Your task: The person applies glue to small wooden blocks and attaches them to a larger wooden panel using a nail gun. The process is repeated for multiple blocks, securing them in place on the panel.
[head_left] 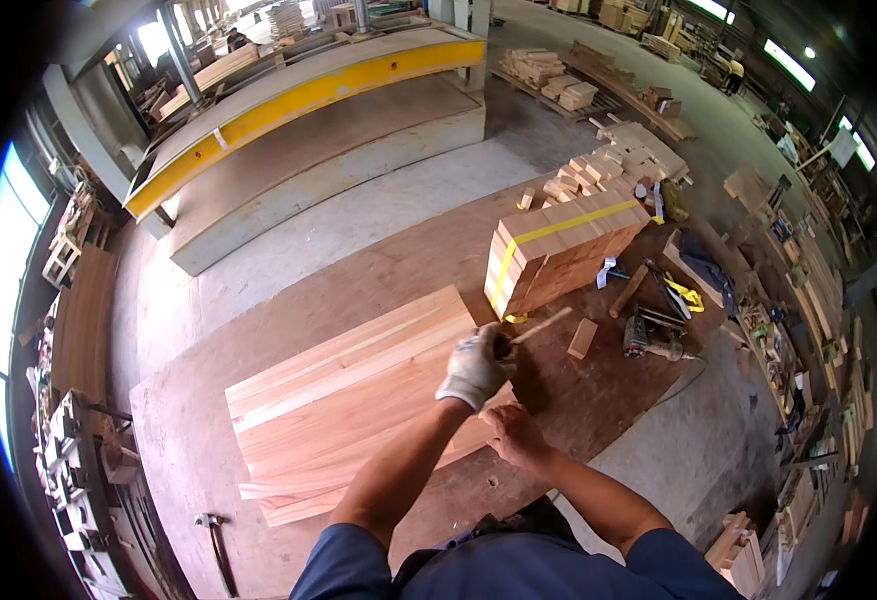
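Observation:
A panel of glued wooden boards [359, 400] lies flat on the brown work surface in front of me. Over its right end my left hand [476, 368], in a whitish work glove, is closed around a thin wooden stick [544, 325] that sticks out to the right. My bare right hand [517, 433] is just below, at the panel's right edge. Its fingers are curled together, and whatever they grip is hidden. Beyond the hands stands a stack of wooden blocks [569, 255] bound with yellow tape.
Right of the stack lie a loose wood block [582, 338], a round wooden rod [629, 291] and a power tool [654, 335]. A hammer [216, 550] rests at the lower left. A machine with a yellow beam [309, 105] stands behind. Timber piles [549, 78] occupy the far floor.

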{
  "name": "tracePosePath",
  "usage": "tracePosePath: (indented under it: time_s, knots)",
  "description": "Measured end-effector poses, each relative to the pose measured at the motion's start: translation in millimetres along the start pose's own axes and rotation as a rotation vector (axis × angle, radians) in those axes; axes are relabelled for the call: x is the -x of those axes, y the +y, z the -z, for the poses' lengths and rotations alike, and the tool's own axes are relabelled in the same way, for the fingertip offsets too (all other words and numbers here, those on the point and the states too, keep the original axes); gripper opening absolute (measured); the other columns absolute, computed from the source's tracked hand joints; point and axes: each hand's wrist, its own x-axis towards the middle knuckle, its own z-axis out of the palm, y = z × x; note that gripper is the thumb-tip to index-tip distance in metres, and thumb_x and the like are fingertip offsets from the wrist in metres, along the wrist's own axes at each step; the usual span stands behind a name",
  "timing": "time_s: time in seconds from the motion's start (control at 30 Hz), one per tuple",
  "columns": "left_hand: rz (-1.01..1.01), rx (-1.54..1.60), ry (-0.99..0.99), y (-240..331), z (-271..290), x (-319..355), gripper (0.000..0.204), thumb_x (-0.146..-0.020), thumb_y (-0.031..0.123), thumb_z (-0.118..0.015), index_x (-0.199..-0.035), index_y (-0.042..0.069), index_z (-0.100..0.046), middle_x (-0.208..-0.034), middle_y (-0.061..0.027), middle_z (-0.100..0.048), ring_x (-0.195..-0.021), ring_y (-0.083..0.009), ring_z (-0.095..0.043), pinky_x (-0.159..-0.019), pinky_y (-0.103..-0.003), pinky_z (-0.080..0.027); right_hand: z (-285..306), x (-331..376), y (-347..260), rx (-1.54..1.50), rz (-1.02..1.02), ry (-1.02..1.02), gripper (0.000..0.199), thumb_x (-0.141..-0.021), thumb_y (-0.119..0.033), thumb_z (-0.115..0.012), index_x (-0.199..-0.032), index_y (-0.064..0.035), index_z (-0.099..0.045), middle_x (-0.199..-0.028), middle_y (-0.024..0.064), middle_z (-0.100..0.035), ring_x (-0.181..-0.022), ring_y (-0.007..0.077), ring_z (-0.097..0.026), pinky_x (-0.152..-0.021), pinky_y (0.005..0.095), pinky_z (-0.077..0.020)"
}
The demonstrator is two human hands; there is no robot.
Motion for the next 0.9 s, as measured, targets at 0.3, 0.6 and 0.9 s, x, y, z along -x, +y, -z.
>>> tracePosePath:
  time_s: [0.3,0.6,0.9]
  knots:
    - [-0.013,-0.149,-0.033,7,-95,-12,0.054,-0.082,0.03,-0.077,-0.129,0.01,-0.062,-0.118,-0.0204,-0.068,-0.109,-0.042,-0.065,-0.094,-0.051,-0.054,-46,6,35,0.01,0.052,-0.088,0.021,-0.086,-0.029,-0.073,-0.097,-0.0139,-0.081,-0.088,0.012,-0.076,-0.094,0.0329,-0.074,-0.095,0.0475,-0.0535]
    - [0.029,-0.282,-0.257,23,-159,-23,0.058,-0.087,0.028,-0.075,-0.138,0.006,-0.058,-0.124,-0.0204,-0.066,-0.115,-0.0413,-0.062,-0.1,-0.049,-0.052,65,81,92,-0.227,0.068,0.127,0.042,-0.078,-0.006,-0.071,-0.118,-0.0038,-0.06,-0.116,0.0178,-0.065,-0.111,0.0376,-0.064,-0.102,0.0497,-0.0497]
    - [0.067,-0.161,-0.108,51,-141,-19,0.075,-0.081,0.03,-0.083,-0.146,0.003,-0.054,-0.14,-0.0203,-0.061,-0.135,-0.041,-0.054,-0.113,-0.046,-0.045,105,142,145,-0.273,-0.43,0.036,0.062,-0.07,-0.012,-0.09,-0.123,-0.0038,-0.061,-0.112,0.02,-0.067,-0.102,0.0424,-0.068,-0.087,0.0502,-0.0561]
